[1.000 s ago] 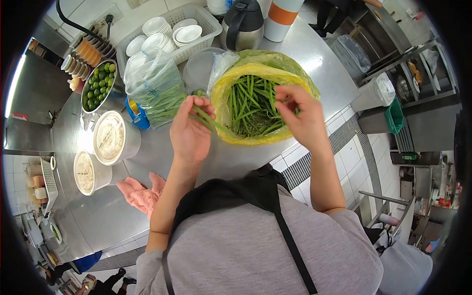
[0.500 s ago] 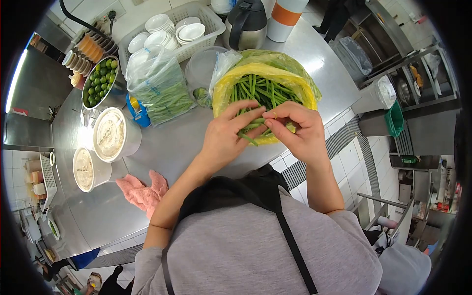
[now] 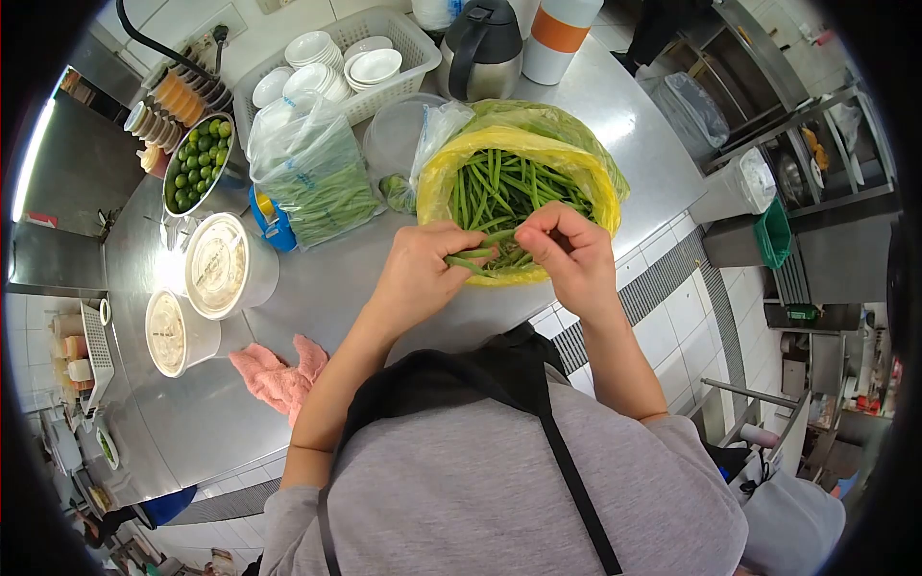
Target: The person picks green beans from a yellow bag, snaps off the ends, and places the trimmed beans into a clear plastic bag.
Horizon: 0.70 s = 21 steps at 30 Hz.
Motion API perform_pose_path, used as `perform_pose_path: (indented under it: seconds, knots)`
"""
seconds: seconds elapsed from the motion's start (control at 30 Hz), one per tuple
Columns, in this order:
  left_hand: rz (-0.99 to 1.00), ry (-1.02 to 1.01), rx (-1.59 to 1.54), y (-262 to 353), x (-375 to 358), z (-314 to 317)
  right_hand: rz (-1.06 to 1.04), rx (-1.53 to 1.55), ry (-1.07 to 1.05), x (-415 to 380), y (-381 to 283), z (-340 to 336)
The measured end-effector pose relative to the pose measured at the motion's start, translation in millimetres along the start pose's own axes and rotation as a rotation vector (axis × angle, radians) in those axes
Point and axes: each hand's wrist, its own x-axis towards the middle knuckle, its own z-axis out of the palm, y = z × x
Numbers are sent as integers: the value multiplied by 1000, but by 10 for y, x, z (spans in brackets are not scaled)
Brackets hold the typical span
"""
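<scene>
Glossy metal counter [image 3: 384,288], crinkled translucent yellow plastic bag [image 3: 435,192], fluffy matt pink cloth [image 3: 274,376]

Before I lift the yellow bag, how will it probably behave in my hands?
The yellow bag will probably feel floppy, because its plastic looks thin and wrinkled. It may be rather heavy, as many green beans lie inside. Its mouth is wide open, so beans could spill if it tips.

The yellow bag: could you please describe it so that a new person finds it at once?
On the steel table, find the metal jug with the black handle. Nearer the person, just beyond the left hand and right hand, is the wide-open bag of green beans. Its yellow colour sets it apart from the clear, blue-printed bag to its left.
</scene>
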Motion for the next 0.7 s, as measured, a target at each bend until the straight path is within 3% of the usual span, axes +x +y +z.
perform_pose_path:
  seconds: [0.03, 0.07, 0.13, 0.2, 0.23, 0.3, 0.37, 0.43, 0.5, 0.63, 0.7]
  knots:
    - [1, 0, 1, 35, 6, 5, 163, 332, 38, 3, -3, 26]
    - [-14, 45, -37, 73, 5, 18, 161, 332, 38, 24, -19, 73]
    - [-25, 95, -73, 109, -22, 58, -488, -283, 278, 102, -58, 156]
    - [-217, 18, -332, 111, -78, 108, -411, -211, 306, 147, -59, 137]
    - [-216, 19, -331, 121, -73, 98, -330, -140, 333, 173, -59, 118]
    - [-475, 166, -561, 165, -47, 58, -252, -186, 280, 232, -80, 35]
    - [-452, 241, -653, -34, -38, 8, -145, -328, 94, 268, -119, 14]
    - [-423, 323, -746, -119, -23, -67, -227, -359, 101, 245, -49, 15]
    - [-391, 345, -758, -135, -24, -115, -250, -343, -63, 173, 26, -23]
    - [-372, 340, -714, -91, -14, -106, -433, -473, -65, 155, 141, -3]
    - [-363, 324, -723, -77, -23, -80, -416, -478, -70, 142, 108, 9]
